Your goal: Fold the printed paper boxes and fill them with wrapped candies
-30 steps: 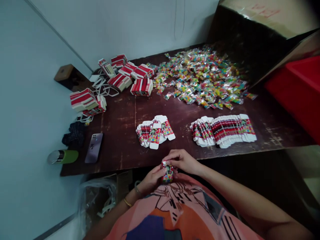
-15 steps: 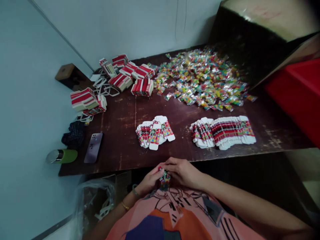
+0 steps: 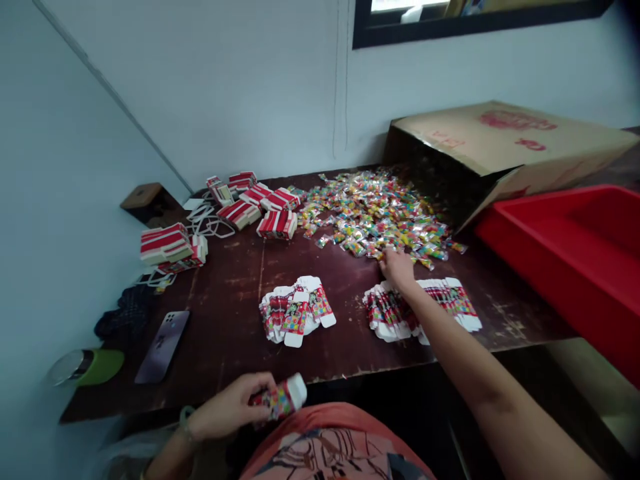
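Note:
My left hand (image 3: 240, 403) is closed around a small printed candy box (image 3: 283, 398) at the table's front edge, one white end flap facing right. My right hand (image 3: 399, 268) reaches to the near edge of a pile of clear-wrapped candy packets (image 3: 375, 207). Its fingers curl down among the packets, and whatever is between them is hidden. Below the right forearm lies a row of flat folded candy boxes (image 3: 390, 313), partly covered by that arm. A smaller heap of flat boxes (image 3: 295, 313) lies left of it.
Bundled red-and-white boxes (image 3: 277, 225) and white straps (image 3: 205, 220) lie at the back left. A phone (image 3: 163, 347), a green-and-silver object (image 3: 100, 367) and dark cloth (image 3: 123, 313) are at left. An open carton (image 3: 500, 140) and a red tray (image 3: 550, 260) stand at right.
My hands have parted. The right hand has moved forward to the candy pile, while the left has shifted left with the box. The view has tilted up, showing the window and more of the carton.

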The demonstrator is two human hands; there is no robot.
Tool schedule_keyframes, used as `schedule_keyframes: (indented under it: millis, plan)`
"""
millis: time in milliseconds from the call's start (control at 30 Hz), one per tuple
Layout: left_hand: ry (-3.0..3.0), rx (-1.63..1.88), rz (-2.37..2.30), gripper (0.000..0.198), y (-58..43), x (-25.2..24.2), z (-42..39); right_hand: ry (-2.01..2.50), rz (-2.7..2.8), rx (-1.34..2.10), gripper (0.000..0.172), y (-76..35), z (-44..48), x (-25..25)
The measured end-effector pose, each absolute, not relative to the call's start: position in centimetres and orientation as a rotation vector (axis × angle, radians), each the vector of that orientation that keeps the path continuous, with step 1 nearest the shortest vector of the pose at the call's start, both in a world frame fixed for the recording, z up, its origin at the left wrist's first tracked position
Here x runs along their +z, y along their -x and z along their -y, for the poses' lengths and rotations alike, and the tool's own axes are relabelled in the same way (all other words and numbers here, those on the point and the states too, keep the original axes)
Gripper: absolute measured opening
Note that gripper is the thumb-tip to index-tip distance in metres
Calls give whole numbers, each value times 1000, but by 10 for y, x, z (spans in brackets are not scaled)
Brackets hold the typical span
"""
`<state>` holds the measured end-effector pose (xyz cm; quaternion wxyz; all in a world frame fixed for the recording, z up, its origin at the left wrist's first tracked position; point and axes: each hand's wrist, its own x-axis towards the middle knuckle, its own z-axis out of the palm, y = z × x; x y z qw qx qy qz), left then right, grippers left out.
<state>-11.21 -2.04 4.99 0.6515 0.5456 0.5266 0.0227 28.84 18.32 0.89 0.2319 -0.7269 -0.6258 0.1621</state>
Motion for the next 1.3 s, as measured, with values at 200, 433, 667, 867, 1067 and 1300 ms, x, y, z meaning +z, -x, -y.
schedule_keyframes:
  millis: [200,433,667,867,1067,1300]
  plan:
    - [-837,664,-1138,47,65,25,1,1544,1828,907,24,-218,-104,17]
    - [-891,591,-979,53,10,5,-9,1176,1584,1284,12,-190,-56,25]
    - [-855,566,-875,62,-6,5,0,1070,1912,1123,11,-193,-47,30]
    - [-744,706,-1010,55,-5,-2,7,1086,1206,1586,23,-175,-21,1]
    - [-678,673,-1101,61,-4,-3,4,799,511,2295,31,-180,-18,-9]
    - [-747,619,-1039,58,-7,3,3,992,707,2229,33,-189,-24,5]
